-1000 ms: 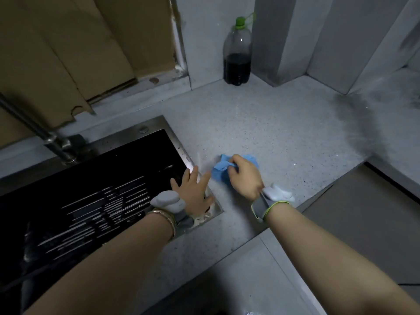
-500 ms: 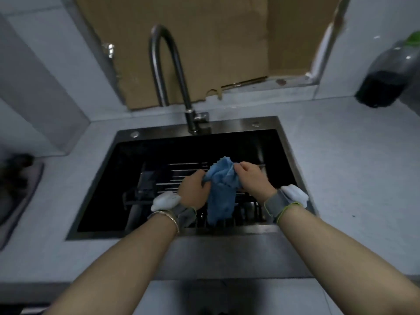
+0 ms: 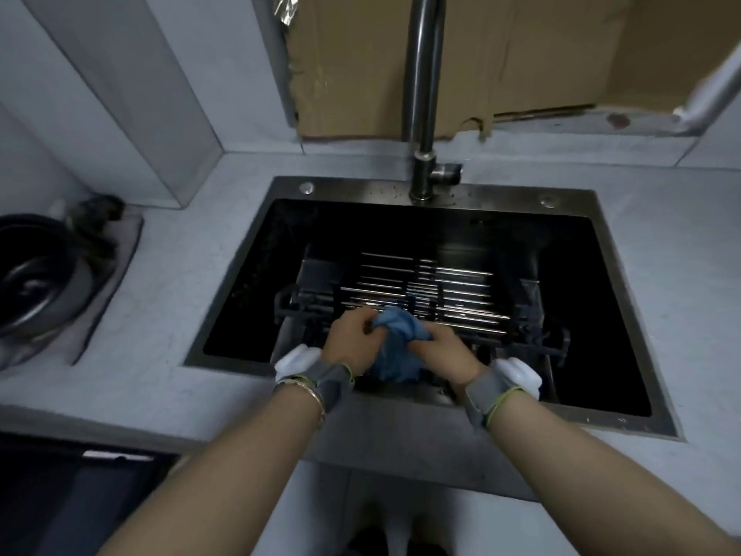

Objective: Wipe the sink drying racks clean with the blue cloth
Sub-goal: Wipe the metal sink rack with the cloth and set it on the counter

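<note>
1. Your left hand (image 3: 353, 339) and right hand (image 3: 443, 353) both grip the bunched blue cloth (image 3: 395, 355), and the fingers (image 3: 368, 330) of each curl into its folds.
2. You hold the cloth between your hands at the near edge of the metal drying rack (image 3: 449, 282). You cannot tell whether it touches the bars.
3. The rack lies inside the dark sink (image 3: 401, 191), below the faucet (image 3: 423, 94).
4. On the table (image 3: 180, 282) to your left, a dark pan (image 3: 32, 274) sits on a grey mat (image 3: 116, 266).
5. Cardboard (image 3: 521, 54) stands behind the faucet.
</note>
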A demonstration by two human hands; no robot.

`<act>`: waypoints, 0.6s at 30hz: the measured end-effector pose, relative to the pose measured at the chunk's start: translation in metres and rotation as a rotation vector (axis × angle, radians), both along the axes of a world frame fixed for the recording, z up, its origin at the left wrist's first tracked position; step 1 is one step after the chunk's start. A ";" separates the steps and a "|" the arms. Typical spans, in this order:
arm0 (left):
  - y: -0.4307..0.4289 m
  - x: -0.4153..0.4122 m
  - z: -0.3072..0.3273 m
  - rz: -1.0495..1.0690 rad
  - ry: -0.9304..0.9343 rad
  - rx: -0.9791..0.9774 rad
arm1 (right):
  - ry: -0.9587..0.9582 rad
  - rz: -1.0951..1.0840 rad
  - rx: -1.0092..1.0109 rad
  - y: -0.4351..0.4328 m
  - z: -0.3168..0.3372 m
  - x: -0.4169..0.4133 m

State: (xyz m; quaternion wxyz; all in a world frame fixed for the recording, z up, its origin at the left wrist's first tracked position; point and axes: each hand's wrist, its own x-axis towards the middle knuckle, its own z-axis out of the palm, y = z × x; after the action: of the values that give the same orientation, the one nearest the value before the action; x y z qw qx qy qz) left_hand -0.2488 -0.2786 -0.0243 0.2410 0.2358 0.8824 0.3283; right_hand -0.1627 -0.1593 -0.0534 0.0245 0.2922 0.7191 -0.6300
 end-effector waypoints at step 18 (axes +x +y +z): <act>0.076 -0.073 -0.086 -0.452 0.404 -0.517 | -0.659 0.141 1.014 0.080 -0.046 -0.034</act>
State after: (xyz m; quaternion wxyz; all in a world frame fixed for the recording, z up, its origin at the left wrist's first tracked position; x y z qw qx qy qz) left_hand -0.3214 -0.2021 -0.1100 0.1801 0.4154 0.8915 -0.0188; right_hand -0.1970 -0.0792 -0.0996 0.1450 0.3988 0.9018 -0.0822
